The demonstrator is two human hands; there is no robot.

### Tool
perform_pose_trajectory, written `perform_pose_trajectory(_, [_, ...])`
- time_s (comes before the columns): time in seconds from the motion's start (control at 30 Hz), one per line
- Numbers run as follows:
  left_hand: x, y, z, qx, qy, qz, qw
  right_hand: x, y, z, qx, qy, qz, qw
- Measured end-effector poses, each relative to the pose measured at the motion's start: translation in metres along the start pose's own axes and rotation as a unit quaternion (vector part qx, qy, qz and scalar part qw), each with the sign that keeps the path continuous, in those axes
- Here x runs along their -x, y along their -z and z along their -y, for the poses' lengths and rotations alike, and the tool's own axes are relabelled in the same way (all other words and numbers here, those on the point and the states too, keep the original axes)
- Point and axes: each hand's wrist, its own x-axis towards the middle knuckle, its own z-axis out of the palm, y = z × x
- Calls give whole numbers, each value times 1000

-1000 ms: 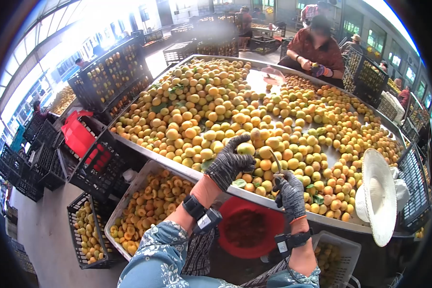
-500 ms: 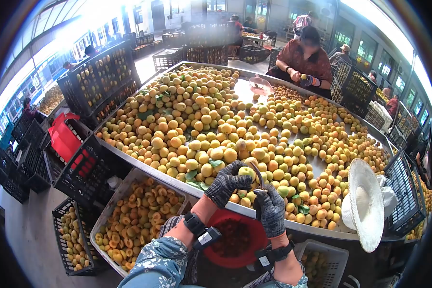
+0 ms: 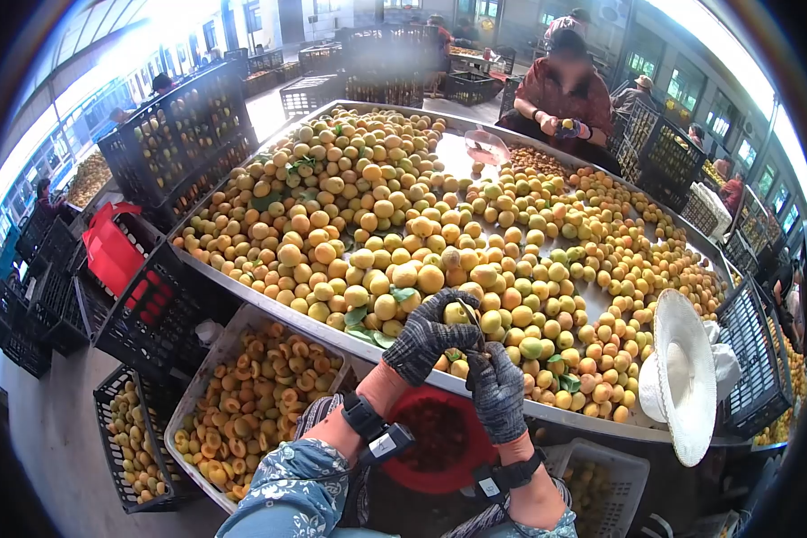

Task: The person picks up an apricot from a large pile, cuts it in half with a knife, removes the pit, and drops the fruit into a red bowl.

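My left hand (image 3: 429, 339), in a dark grey knitted glove, is closed round a yellow-green apricot (image 3: 457, 314) at the table's near edge. My right hand (image 3: 497, 391), gloved alike, grips a small curved knife (image 3: 479, 342). Its thin dark blade lies against the right side of the fruit, partly hidden by my fingers. Loose apricots (image 3: 368, 215) cover much of the metal table (image 3: 287, 316) just beyond both hands. Below my wrists stands a red basin (image 3: 475, 453) with dark brownish contents, probably pits.
A pale crate (image 3: 181, 414) of halved apricots stands at lower left, beside a black crate (image 3: 121, 457) of fruit. A straw hat (image 3: 681, 377) rests at the table's right edge. Across the table a person (image 3: 565, 99) handles fruit. Stacked black crates (image 3: 184, 134) flank the table.
The knife has turned from standing up beside the apricot to lying against it. My right hand has moved slightly left, closer to my left hand. The view has shifted a little.
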Motion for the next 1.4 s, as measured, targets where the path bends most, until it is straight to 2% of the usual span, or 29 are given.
perform_pose_trajectory(0.2, [-3, 2, 12, -8, -1, 16, 1000, -1, -9, -12, 7, 33, -28, 999])
perform_pose_trajectory(0.33, [0, -1, 14, 8, 18, 35, 999, 1, -14, -16, -8, 32, -37, 999])
perform_pose_trajectory(0.4, [-1, -4, 18, 2, 0, 23, 1000, 0, -13, -23, 21, 16, -42, 999])
perform_pose_trajectory(0.47, [-3, 0, 26, -1, 44, -9, 999, 0, -13, -25, 16, 6, -37, 999])
perform_pose_trajectory(0.53, [-8, 11, 45, 17, 53, 5, 998, -3, -15, -20, 13, -5, -41, 999])
perform_pose_trajectory(0.57, [-10, 15, 59, -147, -63, 6, 987, -5, -19, -24, 30, 19, -64, 997])
perform_pose_trajectory(0.6, [-11, 18, 73, -305, -176, 9, 936, -3, -20, -24, 28, 15, -66, 997])
perform_pose_trajectory(0.63, [-3, -3, 51, -8, 35, -67, 997, -3, -19, -24, -2, -4, -67, 998])
perform_pose_trajectory(0.67, [-6, 0, 57, -8, 35, -67, 997, -5, -18, -23, -31, -22, -68, 997])
perform_pose_trajectory(0.7, [-12, 7, 71, -137, -111, -26, 984, -7, -14, -20, -54, -45, -65, 995])
perform_pose_trajectory(0.73, [-17, 13, 82, -258, -253, 17, 932, -7, -11, -17, -52, -46, -66, 995])
perform_pose_trajectory(0.77, [-22, 19, 94, -187, -99, 1, 977, -5, -7, -14, -62, -62, -51, 995])
perform_pose_trajectory(0.8, [-21, 17, 89, -186, -97, 1, 978, -4, -5, -12, -73, -77, -35, 994])
perform_pose_trajectory(0.83, [-19, 10, 76, -77, -44, -15, 996, -2, -4, -9, -72, -79, -35, 994])
perform_pose_trajectory(0.87, [-14, 4, 64, 33, 12, -30, 999, 1, -5, -5, -8, -28, -50, 998])
perform_pose_trajectory(0.9, [-10, 0, 54, 16, 0, -28, 999, 3, -5, -4, 56, 23, -63, 996])
perform_pose_trajectory(0.93, [-7, -2, 44, 16, 1, -28, 999, 3, -5, -4, 55, 23, -63, 996])
perform_pose_trajectory(1.0, [-6, -3, 30, 29, 16, -70, 997, 2, -7, -5, -3, -50, -33, 998])
perform_pose_trajectory(1.03, [-10, 2, 45, -56, -57, -68, 995, 1, -9, -7, -4, -50, -33, 998])
perform_pose_trajectory(1.07, [-15, 16, 64, -57, -55, -68, 995, 1, -12, -10, 4, -22, -48, 999])
perform_pose_trajectory(1.1, [-18, 17, 60, -217, -101, -47, 970, 0, -15, -14, 12, 6, -63, 998])
perform_pose_trajectory(1.13, [-18, 15, 57, -369, -144, -23, 918, 1, -16, -17, 12, 4, -63, 998])
perform_pose_trajectory(1.17, [-6, 0, 59, 11, 40, -68, 997, 1, -16, -20, 2, -24, -67, 997])
perform_pose_trajectory(1.23, [-8, 2, 62, -7, 34, -57, 998, 0, -12, -23, -50, -89, -55, 993])
perform_pose_trajectory(1.27, [-9, 5, 63, -26, 26, -48, 998, 1, -8, -23, -50, -91, -57, 993])
perform_pose_trajectory(1.33, [-6, -1, 44, -46, 42, -39, 997, 3, -4, -20, 64, 18, -31, 997])
perform_pose_trajectory(1.4, [-5, -4, 32, 7, 28, 12, 1000, 4, -3, -20, 99, 3, -16, 995])
